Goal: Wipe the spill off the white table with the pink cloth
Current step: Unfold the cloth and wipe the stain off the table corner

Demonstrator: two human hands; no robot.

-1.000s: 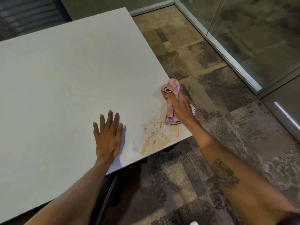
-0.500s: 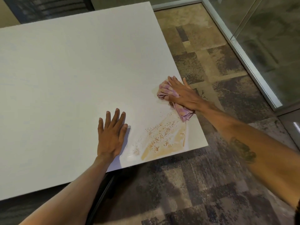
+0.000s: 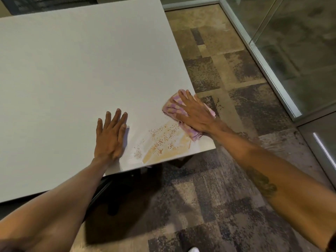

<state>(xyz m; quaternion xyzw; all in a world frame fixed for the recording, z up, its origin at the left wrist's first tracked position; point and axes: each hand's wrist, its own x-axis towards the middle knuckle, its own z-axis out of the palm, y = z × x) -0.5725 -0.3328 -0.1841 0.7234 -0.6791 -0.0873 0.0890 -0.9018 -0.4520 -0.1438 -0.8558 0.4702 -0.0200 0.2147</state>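
An orange-brown spill (image 3: 164, 144) with scattered specks covers the near right corner of the white table (image 3: 76, 70). The pink checked cloth (image 3: 171, 108) lies bunched on the table at the spill's far right edge, close to the table's right side. My right hand (image 3: 193, 114) presses flat on top of the cloth, fingers spread and pointing away from me, and hides most of it. My left hand (image 3: 111, 135) rests palm down on the bare table just left of the spill, holding nothing.
Patchwork carpet (image 3: 227, 73) runs to the right of and below the table. A glass partition with a metal frame (image 3: 272, 75) stands at the far right. A dark table base (image 3: 116, 190) shows under the near edge.
My right hand went from gripping the bunched cloth at the table's right edge to pressing it flat on the table beside the spill. My left hand stayed in place.
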